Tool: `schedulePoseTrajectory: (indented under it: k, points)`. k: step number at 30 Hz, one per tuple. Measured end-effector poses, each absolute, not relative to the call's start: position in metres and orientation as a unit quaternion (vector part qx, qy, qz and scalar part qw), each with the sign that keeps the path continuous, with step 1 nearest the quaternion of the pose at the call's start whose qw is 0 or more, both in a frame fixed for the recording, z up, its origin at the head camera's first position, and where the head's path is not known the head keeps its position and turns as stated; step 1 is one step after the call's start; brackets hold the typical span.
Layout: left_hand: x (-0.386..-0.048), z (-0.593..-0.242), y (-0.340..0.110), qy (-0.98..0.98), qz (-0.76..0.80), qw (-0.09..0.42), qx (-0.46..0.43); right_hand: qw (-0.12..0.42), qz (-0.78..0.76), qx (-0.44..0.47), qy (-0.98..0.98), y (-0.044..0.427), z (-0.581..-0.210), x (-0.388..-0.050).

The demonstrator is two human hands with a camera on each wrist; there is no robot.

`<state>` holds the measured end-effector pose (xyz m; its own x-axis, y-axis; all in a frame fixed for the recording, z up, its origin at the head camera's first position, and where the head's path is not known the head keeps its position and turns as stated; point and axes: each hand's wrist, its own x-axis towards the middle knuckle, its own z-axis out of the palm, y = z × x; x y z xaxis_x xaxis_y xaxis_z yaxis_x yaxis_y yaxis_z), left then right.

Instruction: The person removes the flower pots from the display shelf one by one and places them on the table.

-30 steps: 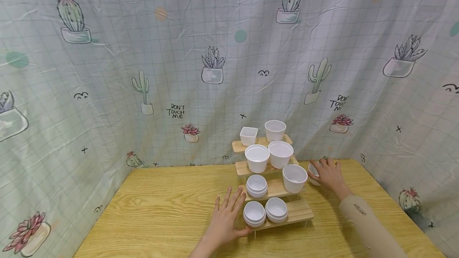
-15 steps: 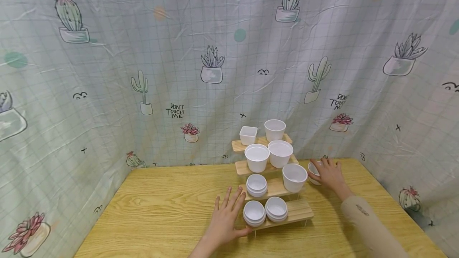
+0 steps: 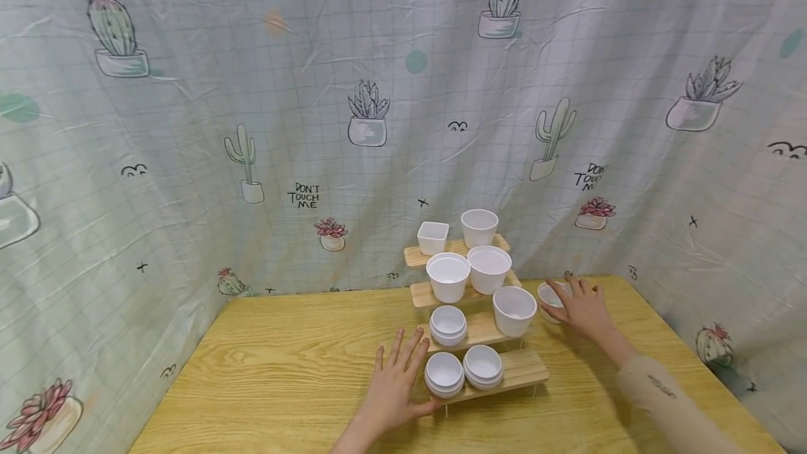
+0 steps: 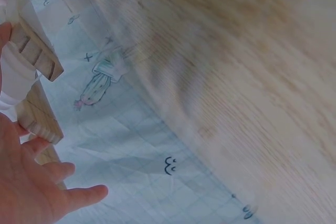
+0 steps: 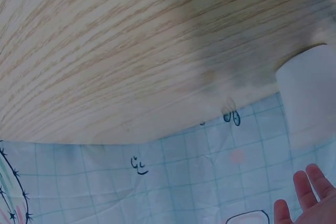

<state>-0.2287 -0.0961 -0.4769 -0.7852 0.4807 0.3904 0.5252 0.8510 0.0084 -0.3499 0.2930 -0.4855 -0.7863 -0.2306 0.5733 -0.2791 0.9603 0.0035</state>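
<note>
A tiered wooden stand (image 3: 528, 366) holds several white pots. My left hand (image 3: 392, 387) lies at its lower left side with fingers spread, the thumb by the bottom shelf. In the left wrist view, those fingers reach up beside the shelf ends (image 4: 44, 124). To the right of the stand, a white pot (image 3: 547, 298) stands upright on the table. My right hand (image 3: 586, 314) is over this pot's right side, fingers extended across its rim and partly covering it. The right wrist view shows straight, separated fingers below the pot (image 5: 310, 98); the thumb is out of that view.
On the top shelf stand a square pot (image 3: 433, 238) and a round pot (image 3: 479, 228). Small ridged pots (image 3: 444, 373) occupy the bottom shelf. A cactus-print curtain (image 3: 366, 188) hangs behind the wood-grain table (image 3: 277, 363).
The right hand has shifted slightly right relative to the table pot, showing more of its rim and inside. The left hand and the stand keep their positions; the head view has turned a little.
</note>
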Motion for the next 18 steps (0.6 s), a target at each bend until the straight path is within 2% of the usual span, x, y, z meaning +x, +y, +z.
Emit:
schedulePoseTrajectory:
  k: [8, 18]
  points:
    - [-0.23, -0.476, -0.097, -0.945, -0.065, 0.182, -0.265, 0.314, 0.036, 0.154, -0.936, 0.289, -0.477, -0.345]
    - [-0.229, -0.476, -0.096, -0.939, -0.06, 0.203, -0.27, 0.321, 0.032, 0.148, -0.935, 0.293, -0.473, -0.331]
